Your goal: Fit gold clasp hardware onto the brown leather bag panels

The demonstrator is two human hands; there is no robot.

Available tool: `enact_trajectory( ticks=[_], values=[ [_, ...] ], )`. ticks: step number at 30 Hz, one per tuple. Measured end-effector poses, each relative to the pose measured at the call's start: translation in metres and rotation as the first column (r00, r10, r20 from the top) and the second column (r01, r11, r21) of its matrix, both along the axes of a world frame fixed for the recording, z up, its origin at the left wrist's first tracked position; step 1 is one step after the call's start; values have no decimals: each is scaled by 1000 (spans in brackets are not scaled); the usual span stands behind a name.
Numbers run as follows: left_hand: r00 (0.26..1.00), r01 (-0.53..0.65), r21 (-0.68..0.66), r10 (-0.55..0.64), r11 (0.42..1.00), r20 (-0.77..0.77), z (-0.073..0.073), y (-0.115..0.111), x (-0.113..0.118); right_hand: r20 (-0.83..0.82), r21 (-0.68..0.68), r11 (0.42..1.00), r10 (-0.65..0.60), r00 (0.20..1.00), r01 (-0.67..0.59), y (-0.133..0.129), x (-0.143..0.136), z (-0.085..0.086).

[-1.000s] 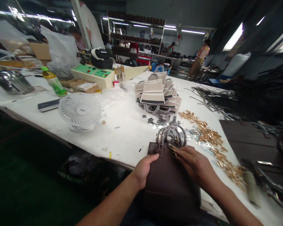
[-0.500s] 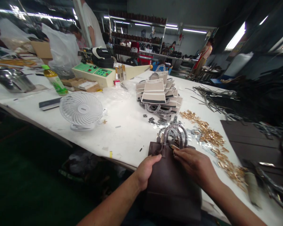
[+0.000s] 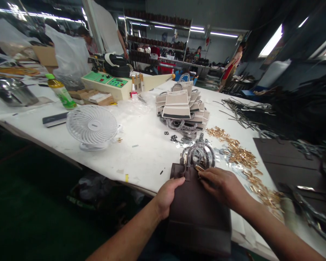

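A dark brown handbag [image 3: 199, 214] hangs over the table's front edge, its plastic-wrapped handles [image 3: 203, 152] pointing away from me. My left hand [image 3: 167, 194] grips the bag's left side, thumb on top near the base of a handle. At the upper right of the bag, my right hand [image 3: 220, 185] pinches a small gold metal fitting [image 3: 199, 168] by the other handle base. Whether the fitting is fastened to the bag is hidden by the fingers. Another gold fitting [image 3: 185, 159] shows at the left handle.
Gold fittings [image 3: 241, 156] lie scattered to the right of the bag. Beyond it sits a pile of beige bag panels [image 3: 176, 105] with wrapped handles. A white fan [image 3: 92, 125], a green-capped bottle [image 3: 61, 92] and a metal pot [image 3: 12, 92] stand left. Brown bag pieces [image 3: 282, 159] lie right.
My right hand has shifted slightly up and left at the gold fitting, while my left hand keeps its hold. In the background, the standing person's arm has come lower.
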State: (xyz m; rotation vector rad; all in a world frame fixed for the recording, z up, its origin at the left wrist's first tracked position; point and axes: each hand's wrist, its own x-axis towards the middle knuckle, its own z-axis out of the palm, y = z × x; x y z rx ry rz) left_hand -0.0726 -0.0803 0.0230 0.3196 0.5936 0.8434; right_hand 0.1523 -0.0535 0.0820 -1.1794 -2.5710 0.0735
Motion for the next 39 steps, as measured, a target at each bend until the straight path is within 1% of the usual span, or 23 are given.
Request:
enact_trajectory(
  ticks=[3,5,8,11,13,16,20,22,27,31,33,35,37,39],
  values=[
    [1000,-2,-11,2,1000,-18,1,0,0,0,-85,993,77,997,-77,9,5,4],
    [999,-14,-18,13,1000,-38,0,1,1,-1,-117,988,103,995,-102,13,6,5],
    [999,-31,-27,30,999,-37,-1,1,2,27,-80,993,86,996,-83,11,4,1],
    [1000,-25,-33,25,999,-1,-2,2,2,73,21,1000,12,997,-14,3,-2,-4],
    [1000,-18,-37,18,999,9,-1,1,1,109,60,998,-24,994,18,-1,-5,-5],
    [999,-27,-27,26,999,-22,-1,0,1,156,36,999,-16,988,11,-3,-7,-3],
    [996,-63,14,64,998,-66,1,-2,2,142,-50,998,39,989,-32,-1,-5,3],
    [994,-68,29,70,997,-79,2,-3,2,152,-68,997,42,987,-32,1,-5,5],
    [993,-71,21,72,997,-98,6,-5,2,178,-30,999,17,984,-12,-1,-12,6],
    [994,-73,51,77,996,-81,7,-5,3,205,49,998,-38,978,29,-6,-21,4],
    [994,-72,58,77,996,-79,7,-4,3,223,96,995,-40,974,18,-8,-23,2],
    [994,-67,52,71,996,-83,6,-4,3,246,125,992,-5,969,-26,-9,-24,1],
    [994,-64,41,67,997,-85,4,-3,2,273,119,990,36,961,-71,-8,-23,2],
    [994,-68,37,71,997,-81,2,-3,2,296,77,993,67,953,-94,-5,-22,4]
  ],
)
